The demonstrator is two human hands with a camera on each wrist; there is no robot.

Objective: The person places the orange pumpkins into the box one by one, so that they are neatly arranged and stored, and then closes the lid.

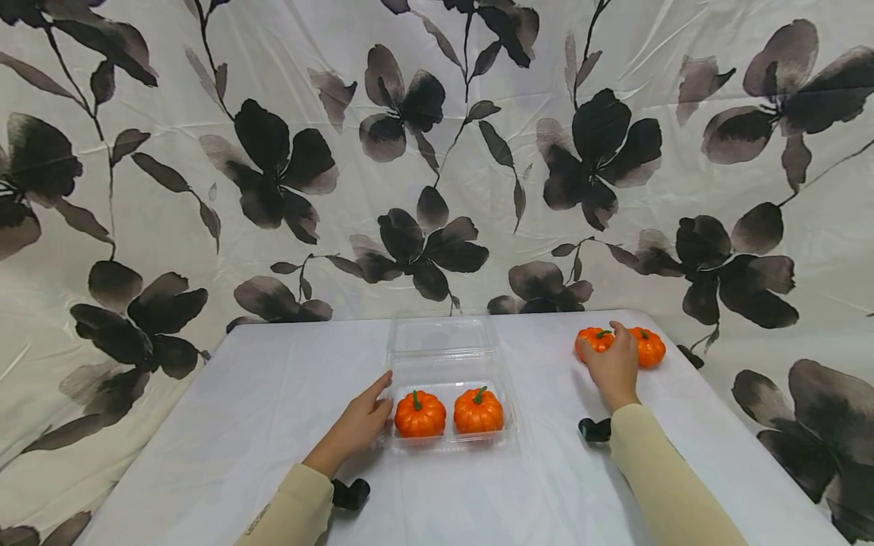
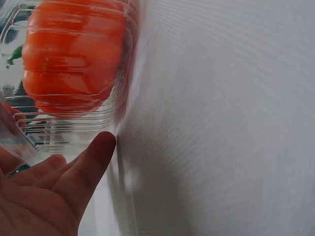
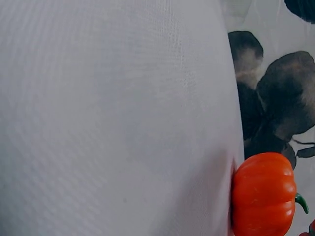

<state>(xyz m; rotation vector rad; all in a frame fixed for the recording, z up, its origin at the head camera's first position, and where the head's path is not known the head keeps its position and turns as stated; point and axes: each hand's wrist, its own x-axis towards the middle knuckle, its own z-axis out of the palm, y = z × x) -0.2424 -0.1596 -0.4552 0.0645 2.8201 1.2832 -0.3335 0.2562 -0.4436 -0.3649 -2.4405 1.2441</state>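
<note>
A clear plastic clamshell box [image 1: 447, 447] lies with its lid [image 1: 442, 334] folded back. Two small orange pumpkins with green stems, a left one [image 1: 419, 415] and a right one [image 1: 479, 410], sit side by side in its base. My left hand [image 1: 358, 417] rests at the box's left side, fingers extended; its thumb [image 2: 93, 162] reaches the ribbed plastic wall in the left wrist view. At the back right, my right hand [image 1: 614, 368] has its thumb and fingers around another pumpkin [image 1: 592, 339], also visible on the cloth in the right wrist view [image 3: 264, 194].
One more pumpkin [image 1: 647, 347] sits just right of my right hand. White cloth [image 1: 546, 485] covers the table, whose back edge meets a floral curtain [image 1: 423, 152]. Black wrist cameras sit at the left sleeve [image 1: 351, 494] and right sleeve [image 1: 594, 430].
</note>
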